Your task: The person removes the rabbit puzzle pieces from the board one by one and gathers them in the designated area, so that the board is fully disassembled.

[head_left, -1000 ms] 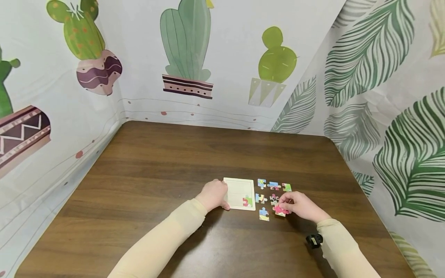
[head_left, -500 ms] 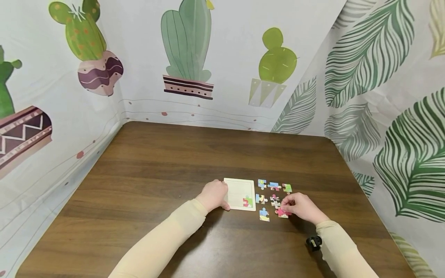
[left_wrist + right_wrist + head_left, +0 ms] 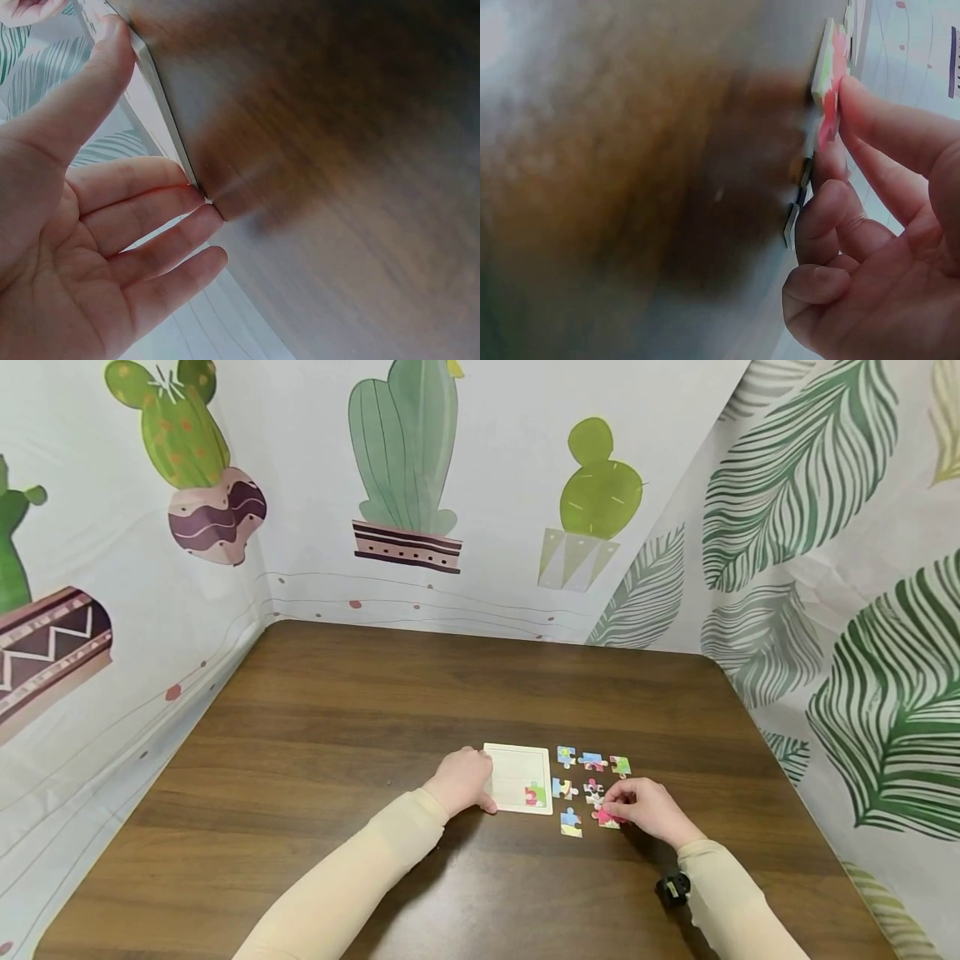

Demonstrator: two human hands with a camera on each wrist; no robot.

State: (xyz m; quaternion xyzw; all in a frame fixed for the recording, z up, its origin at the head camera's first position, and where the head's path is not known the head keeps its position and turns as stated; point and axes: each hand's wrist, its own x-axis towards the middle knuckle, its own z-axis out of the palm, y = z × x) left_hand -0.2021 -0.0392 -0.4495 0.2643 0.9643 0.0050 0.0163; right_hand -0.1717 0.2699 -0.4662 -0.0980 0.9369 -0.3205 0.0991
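Observation:
In the head view my left hand [image 3: 461,779] holds the left side of a pale square puzzle tray [image 3: 504,777]. The left wrist view has the thumb [image 3: 112,56] at one end of the tray's edge and fingertips [image 3: 196,196] touching the other corner. One green-and-red puzzle piece [image 3: 536,794] lies in the tray's near right corner. To the right, my right hand [image 3: 647,810] pinches a pink-red puzzle piece [image 3: 606,818] between thumb and index finger. In the right wrist view that pink-red piece [image 3: 831,75] is on edge to the camera; whether it touches the table is unclear.
Several loose puzzle pieces lie right of the tray: a blue one [image 3: 566,756], a blue-pink one [image 3: 592,762], a green one [image 3: 620,765] and a blue-yellow one [image 3: 571,822]. All rest on a brown wooden table [image 3: 375,693], with patterned cloth [image 3: 487,485] behind it.
The pink-red piece shifted slightly right and toward me, then slightly back left, in my right hand's pinch. My left hand and the tray have stayed put.

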